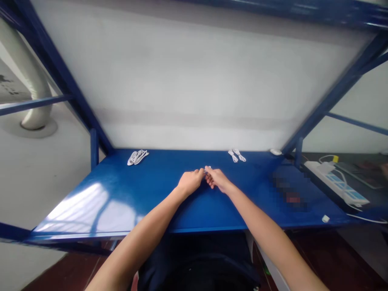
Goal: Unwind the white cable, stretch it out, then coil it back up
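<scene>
White-painted panel [188, 81] fills the view behind a blue steel shelf frame [57, 72], and under it runs a glossy blue desk [230, 214]. Near the desk's middle, the person's left hand [190, 182] and right hand [217, 180] meet at the fingertips. Their fingers [210, 180] are closed in a tight pinch on what looks like a small white cable end [207, 167], most of it hidden from here.

Well beyond and left of the fingers lies a bundled white cable [138, 157]; beyond and slightly right lies a second looped white cable [237, 155]. Farther right, a small rounded white object [275, 151] sits at the desk's back edge, and a white power strip [335, 182] rests on a dark surface past the desk.

For a piece this small, low, steady wrists and a pinch right at the fingertips would give the best control.
</scene>
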{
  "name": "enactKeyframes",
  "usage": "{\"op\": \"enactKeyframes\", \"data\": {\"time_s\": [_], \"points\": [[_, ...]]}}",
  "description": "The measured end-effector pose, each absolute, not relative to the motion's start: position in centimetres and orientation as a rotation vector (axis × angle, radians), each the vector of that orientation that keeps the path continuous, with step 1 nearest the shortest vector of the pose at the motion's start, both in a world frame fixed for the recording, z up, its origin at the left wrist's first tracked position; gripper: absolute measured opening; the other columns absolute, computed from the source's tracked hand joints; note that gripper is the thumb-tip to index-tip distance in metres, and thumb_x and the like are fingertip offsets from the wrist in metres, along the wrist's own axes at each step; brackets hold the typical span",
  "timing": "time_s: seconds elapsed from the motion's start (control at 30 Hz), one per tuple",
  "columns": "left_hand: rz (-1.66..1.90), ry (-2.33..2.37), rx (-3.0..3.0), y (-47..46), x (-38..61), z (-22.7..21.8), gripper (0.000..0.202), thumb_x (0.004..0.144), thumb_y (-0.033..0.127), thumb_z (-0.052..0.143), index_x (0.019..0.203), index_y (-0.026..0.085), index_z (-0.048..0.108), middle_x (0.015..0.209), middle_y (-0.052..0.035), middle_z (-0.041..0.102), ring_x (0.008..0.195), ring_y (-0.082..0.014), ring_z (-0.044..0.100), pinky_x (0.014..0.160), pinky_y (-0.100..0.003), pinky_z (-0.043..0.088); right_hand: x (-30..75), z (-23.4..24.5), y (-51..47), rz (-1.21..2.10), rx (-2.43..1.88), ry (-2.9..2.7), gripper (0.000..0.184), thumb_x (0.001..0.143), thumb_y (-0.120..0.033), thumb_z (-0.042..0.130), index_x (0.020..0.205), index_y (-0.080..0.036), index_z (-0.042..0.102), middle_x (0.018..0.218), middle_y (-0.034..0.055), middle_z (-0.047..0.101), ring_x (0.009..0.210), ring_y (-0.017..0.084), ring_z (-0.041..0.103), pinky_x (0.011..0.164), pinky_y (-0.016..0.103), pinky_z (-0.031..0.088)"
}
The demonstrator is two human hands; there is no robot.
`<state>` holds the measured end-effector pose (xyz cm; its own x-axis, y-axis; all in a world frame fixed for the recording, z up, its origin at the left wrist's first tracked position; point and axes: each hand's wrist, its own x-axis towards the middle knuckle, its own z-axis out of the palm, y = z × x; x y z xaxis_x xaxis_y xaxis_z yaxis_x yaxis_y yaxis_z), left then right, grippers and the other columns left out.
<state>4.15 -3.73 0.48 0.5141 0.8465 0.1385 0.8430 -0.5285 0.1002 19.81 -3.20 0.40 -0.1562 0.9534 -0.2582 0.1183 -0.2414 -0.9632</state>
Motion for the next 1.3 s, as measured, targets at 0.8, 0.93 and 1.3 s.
{"op": "enactKeyframes", "data": {"time_s": [0.8,0.93,1.3], "points": [[0.587,1.294,2.278,-3.5,4.0,0.2,0.033,0.097,0.036,0.028,0.099,0.019,0.056,0.092,-0.0094,0.068,0.085,-0.0222,0.065,0.072,-0.029,0.044,20.6,0.4,-2.9,1.571,-1.248,-1.282,0.017,0.07,-0.024,0.064,0.058,-0.015,0.057,0.045,-0.0029,0.052,0.037,0.007,0.046,0.032,0.018,0.038],[0.709,1.269,2.245,-3.3,4.0,0.1,0.03,0.097,0.033,0.03,0.094,0.019,0.057,0.087,-0.0074,0.068,0.08,-0.0198,0.064,0.071,-0.028,0.043,20.1,0.0,-2.9,1.481,-1.256,-1.311,0.021,0.072,-0.029,0.064,0.059,-0.015,0.057,0.047,-0.0027,0.052,0.037,0.007,0.047,0.032,0.018,0.039],[0.753,1.355,2.133,-3.4,4.4,-0.1,0.024,0.095,0.03,0.032,0.088,0.022,0.052,0.077,-0.0026,0.065,0.07,-0.0163,0.06,0.064,-0.025,0.04,19.3,-0.2,-3.1,1.467,-1.254,-1.359,0.029,0.076,-0.039,0.059,0.057,-0.016,0.054,0.046,-0.0028,0.05,0.035,0.008,0.046,0.029,0.018,0.037]]}}
